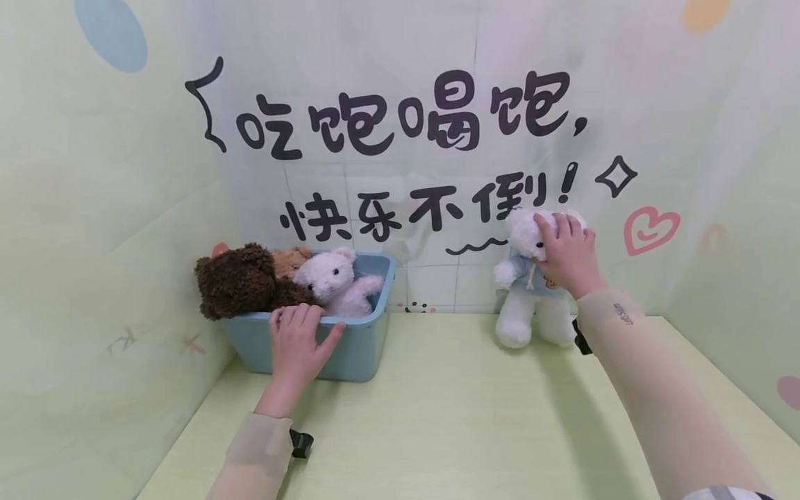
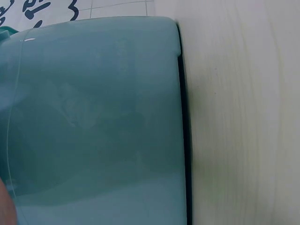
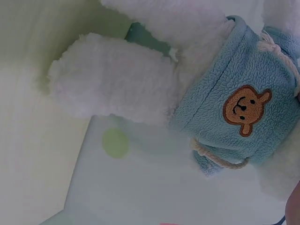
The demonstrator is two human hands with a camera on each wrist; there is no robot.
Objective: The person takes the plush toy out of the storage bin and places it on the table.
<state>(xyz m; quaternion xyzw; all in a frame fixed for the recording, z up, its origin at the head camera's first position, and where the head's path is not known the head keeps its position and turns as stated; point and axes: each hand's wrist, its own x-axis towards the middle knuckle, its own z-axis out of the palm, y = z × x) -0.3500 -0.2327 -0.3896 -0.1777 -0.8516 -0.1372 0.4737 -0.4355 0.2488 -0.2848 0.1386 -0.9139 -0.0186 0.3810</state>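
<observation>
My right hand [image 1: 570, 253] grips a white teddy bear [image 1: 515, 316] by the head, with fingers over its top and side. The bear is upright at the back of the table and wears a blue hoodie [image 3: 206, 112] with a brown bear-face patch. Whether its feet press on the table, I cannot tell. On the left, my left hand [image 1: 300, 344] holds the front rim of a blue plastic bin [image 1: 356, 351], fingers curled over the edge and thumb spread to the right. The bin's outer wall [image 2: 103, 112] fills much of the left wrist view.
Inside the bin lie a dark brown plush [image 1: 234, 281], a lighter brown plush [image 1: 289, 264] partly hidden, and a white-and-pink plush bear [image 1: 331, 278]. The pale wooden table [image 1: 437, 417] meets a printed backdrop [image 1: 406, 42] at the back and sides.
</observation>
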